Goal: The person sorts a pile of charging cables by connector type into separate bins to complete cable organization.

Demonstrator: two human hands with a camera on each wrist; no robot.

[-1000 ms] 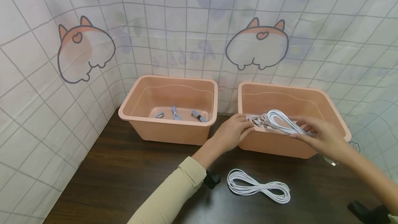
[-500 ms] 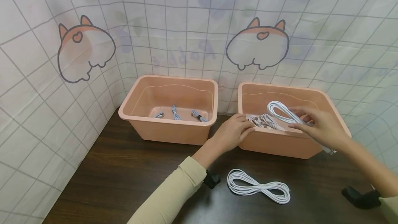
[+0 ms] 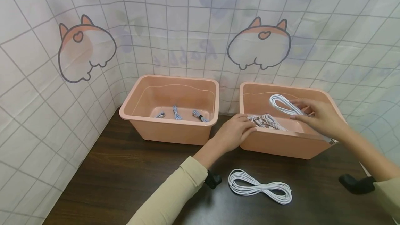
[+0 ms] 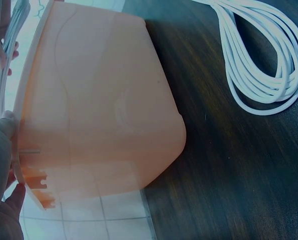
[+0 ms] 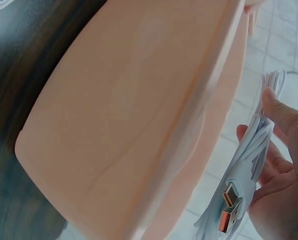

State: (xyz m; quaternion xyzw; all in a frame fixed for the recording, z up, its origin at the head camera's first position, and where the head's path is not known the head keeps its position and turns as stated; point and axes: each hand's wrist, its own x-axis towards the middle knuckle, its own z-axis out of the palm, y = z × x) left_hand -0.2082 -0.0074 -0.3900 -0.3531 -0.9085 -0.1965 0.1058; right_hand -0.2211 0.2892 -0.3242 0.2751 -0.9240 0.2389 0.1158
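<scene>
My right hand pinches a coiled white USB cable above the right pink bin. In the right wrist view, thumb and fingers close on the USB cable, and two metal plugs show at its lower end. My left hand grips that bin's front left rim; the left wrist view shows the thumb and fingers of the left hand on either side of the edge. Inside the bin, several white cables lie bundled near the left hand, partly hidden by the front wall.
A second pink bin stands to the left, holding several blue-grey tied cables. On the dark wooden table, a white cable coil lies in a figure eight before the right bin. A patterned curtain hangs behind.
My right hand has lifted the coiled USB cable upward and away from the bundles in the right bin. The left hand has stayed on the rim.
</scene>
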